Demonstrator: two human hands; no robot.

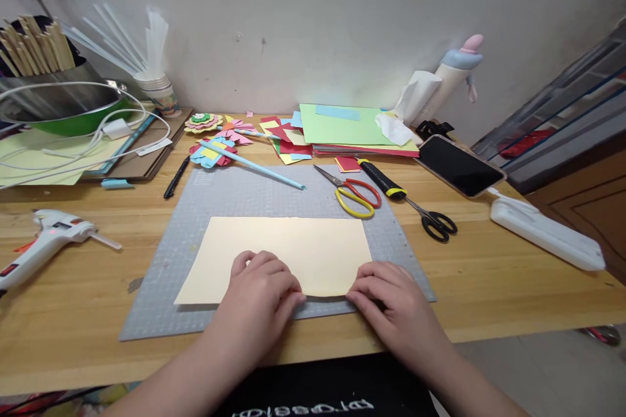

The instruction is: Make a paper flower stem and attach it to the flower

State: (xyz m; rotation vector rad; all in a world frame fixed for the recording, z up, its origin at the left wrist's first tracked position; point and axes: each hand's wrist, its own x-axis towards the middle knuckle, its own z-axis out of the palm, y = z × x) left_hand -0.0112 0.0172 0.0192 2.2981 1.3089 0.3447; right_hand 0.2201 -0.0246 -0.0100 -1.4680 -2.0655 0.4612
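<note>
A cream sheet of paper (288, 247) lies on the grey cutting mat (156, 287). My left hand (264, 293) pinches its near edge between thumb and fingers, around the middle. Close to the sheet's near right corner, my right hand (386, 296) pinches the same edge. Between the two hands that edge bows slightly. Just beyond the paper are scissors with red and yellow handles (352, 195) and a light blue paper tube (259, 171), both resting on the mat.
A glue gun (59, 234) lies at the left, near a black pen (176, 177). Paper flowers (212, 151) and stacked coloured paper (347, 127) sit at the back. Rightward are a utility knife (384, 179), black-handled scissors (435, 223), a phone (462, 166) and a white power strip (548, 234).
</note>
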